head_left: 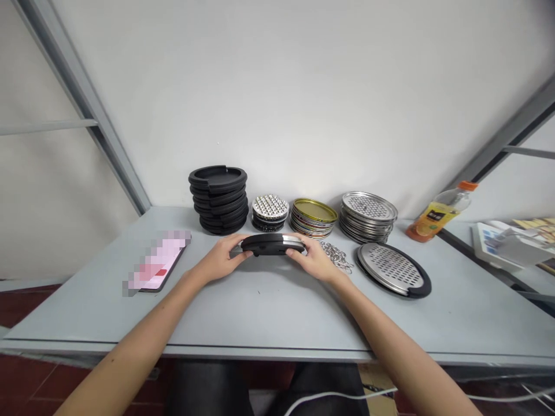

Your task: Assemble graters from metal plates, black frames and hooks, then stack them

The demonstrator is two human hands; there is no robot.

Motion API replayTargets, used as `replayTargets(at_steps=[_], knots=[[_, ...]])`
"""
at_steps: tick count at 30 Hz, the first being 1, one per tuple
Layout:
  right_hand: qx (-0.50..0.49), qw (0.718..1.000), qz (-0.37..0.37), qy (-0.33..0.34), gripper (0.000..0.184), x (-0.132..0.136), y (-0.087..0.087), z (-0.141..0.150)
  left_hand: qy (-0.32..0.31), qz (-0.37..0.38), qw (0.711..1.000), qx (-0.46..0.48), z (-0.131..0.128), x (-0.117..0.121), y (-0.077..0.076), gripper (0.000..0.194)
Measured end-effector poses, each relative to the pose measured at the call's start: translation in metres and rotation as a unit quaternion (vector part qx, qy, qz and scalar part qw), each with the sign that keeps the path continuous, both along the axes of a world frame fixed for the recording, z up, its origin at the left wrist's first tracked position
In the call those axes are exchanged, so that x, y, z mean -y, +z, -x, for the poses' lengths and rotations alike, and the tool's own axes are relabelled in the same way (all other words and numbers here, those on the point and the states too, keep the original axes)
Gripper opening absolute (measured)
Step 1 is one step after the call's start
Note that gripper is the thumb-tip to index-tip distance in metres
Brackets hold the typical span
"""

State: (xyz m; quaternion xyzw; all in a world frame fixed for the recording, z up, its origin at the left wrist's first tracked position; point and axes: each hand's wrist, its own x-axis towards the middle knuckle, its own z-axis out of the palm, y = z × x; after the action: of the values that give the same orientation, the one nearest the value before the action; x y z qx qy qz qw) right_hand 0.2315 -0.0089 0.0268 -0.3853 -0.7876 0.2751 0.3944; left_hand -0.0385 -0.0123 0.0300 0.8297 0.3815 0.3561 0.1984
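My left hand [220, 258] and my right hand [315, 261] grip opposite sides of a round metal disc with a black rim [266, 245]. It is held nearly edge-on over the table, its silver edge showing towards the right; its flat faces are hidden. Behind it stand a stack of black rings [219, 202], a stack of small grater discs [270, 211], a stack of tin lids with a gold one on top [315, 214], and a stack of perforated metal discs [367, 211]. Right of my right hand lie a pile of small metal rings [337, 257] and a slotted disc partly ringed in black [392, 268].
A phone [162, 266] lies on the grey table [260, 318] at the left. An orange-capped drink bottle [440, 214] leans at the back right, near a white tray [494, 248]. A white cable [329, 396] runs below the table's front edge.
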Motion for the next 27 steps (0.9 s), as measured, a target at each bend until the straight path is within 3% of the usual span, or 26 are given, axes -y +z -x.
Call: replayTargets(at_steps=[6, 11, 15, 21, 27], knots=[[-0.051, 0.999, 0.001, 0.016, 0.038, -0.001, 0.003, -0.003, 0.025, 0.026, 0.999, 0.005, -0.003, 0.002, -0.001, 0.030], [0.024, 0.989, -0.143, -0.015, 0.056, 0.007, 0.011, -0.007, 0.011, -0.043, 0.999, 0.009, -0.001, 0.001, -0.003, 0.028], [0.074, 0.973, -0.216, 0.017, 0.074, 0.018, 0.015, 0.001, -0.015, -0.108, 0.994, -0.019, 0.001, 0.001, -0.004, 0.028], [0.127, 0.966, -0.210, 0.078, 0.062, 0.024, 0.009, 0.015, -0.054, -0.191, 0.978, -0.057, -0.002, 0.001, -0.007, 0.028], [0.189, 0.959, -0.194, 0.085, 0.061, 0.023, 0.006, 0.017, -0.053, -0.202, 0.976, -0.058, -0.005, 0.001, -0.010, 0.030]])
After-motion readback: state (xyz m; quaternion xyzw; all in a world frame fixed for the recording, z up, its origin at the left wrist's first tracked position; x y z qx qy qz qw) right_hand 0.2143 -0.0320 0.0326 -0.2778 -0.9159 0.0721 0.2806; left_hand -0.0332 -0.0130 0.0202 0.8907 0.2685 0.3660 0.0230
